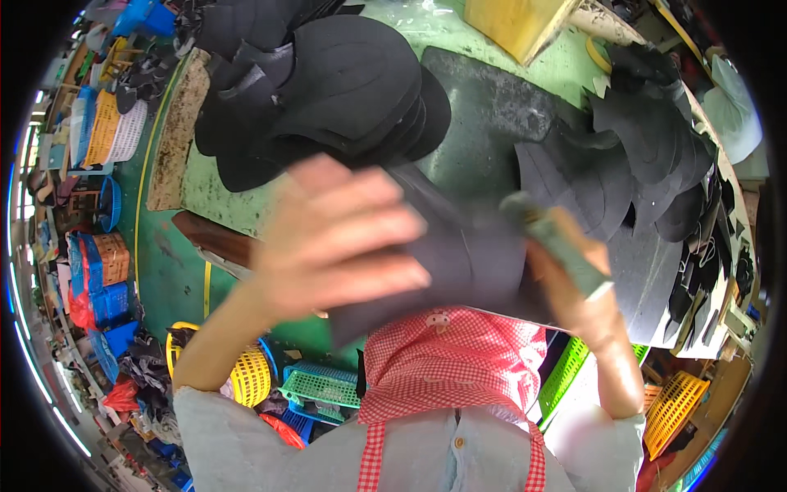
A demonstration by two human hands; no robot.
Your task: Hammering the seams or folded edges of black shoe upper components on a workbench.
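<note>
My left hand (336, 238) lies flat with spread fingers on a dark cut fabric piece (459, 254), pressing it against my chest above a red checked apron (447, 361). My right hand (574, 287) grips a green-handled tool (553, 238) at the right edge of that piece. The picture is blurred around both hands. A pile of black rounded cut pieces (344, 90) sits on the green worktable (492, 49) beyond my left hand. More dark curved pieces (639, 164) lie fanned out on the right.
A dark cutting mat (484, 123) covers the table's middle. A yellow box (520, 25) stands at the far edge. Yellow, blue and green plastic baskets (320, 385) sit on the floor below, with more baskets (102, 131) along the left.
</note>
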